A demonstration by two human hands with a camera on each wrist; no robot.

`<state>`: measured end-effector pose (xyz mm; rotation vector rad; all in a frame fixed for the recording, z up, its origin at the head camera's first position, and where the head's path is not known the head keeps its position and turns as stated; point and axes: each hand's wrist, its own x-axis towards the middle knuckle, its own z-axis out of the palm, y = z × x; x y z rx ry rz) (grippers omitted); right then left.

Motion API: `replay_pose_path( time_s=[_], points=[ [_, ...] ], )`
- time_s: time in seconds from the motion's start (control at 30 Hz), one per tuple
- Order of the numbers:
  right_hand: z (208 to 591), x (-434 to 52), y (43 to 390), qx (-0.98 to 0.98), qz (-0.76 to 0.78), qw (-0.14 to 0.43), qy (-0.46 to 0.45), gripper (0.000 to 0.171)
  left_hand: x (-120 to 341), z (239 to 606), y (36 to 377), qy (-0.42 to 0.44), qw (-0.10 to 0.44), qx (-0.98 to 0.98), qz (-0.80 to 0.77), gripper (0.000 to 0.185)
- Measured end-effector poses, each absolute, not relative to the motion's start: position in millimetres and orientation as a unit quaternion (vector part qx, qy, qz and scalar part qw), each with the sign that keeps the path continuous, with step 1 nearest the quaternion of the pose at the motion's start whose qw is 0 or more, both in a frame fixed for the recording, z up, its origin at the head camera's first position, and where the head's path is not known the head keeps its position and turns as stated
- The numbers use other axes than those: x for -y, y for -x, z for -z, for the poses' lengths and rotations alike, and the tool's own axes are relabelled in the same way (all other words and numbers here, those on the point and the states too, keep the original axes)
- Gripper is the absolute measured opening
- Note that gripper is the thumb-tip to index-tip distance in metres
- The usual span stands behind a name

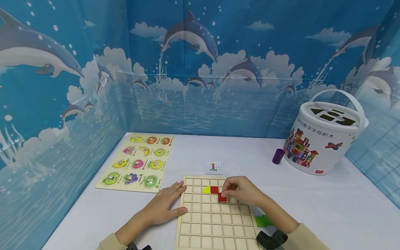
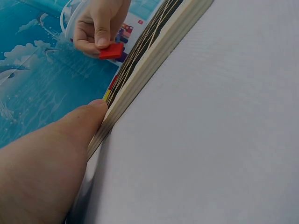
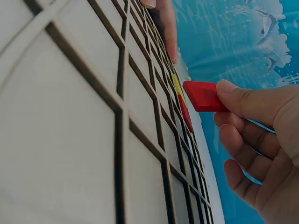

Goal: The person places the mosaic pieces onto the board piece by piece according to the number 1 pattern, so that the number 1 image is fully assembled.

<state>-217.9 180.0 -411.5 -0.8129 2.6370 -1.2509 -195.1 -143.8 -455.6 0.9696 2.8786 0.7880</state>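
The right hand (image 1: 242, 190) pinches a red tile (image 1: 222, 197) between thumb and curled fingers (image 3: 243, 100), holding it just above the wooden grid board (image 1: 215, 222) near its far edge. 2 pieces already sit in the grid just left of it — a yellow piece (image 1: 206, 190) and a red square (image 1: 214, 189). The left hand (image 1: 165, 206) lies flat, fingers straight, against the board's left edge. A green piece (image 1: 261, 220) on the bench (image 1: 328, 208) is partly hidden behind the right forearm — its shape is unclear.

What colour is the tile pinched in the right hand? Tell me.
Red. The tile in the right hand shows best in the right wrist view.
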Motion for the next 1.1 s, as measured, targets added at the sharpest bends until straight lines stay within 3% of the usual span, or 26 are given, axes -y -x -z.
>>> replay_pose_path(
  time_s=[1.1],
  points=[
    [425,-165,216,-0.879,0.369,0.048,0.298,0.003,143,455,194,-0.316,-0.003,-0.915,-0.25,0.075]
  ],
)
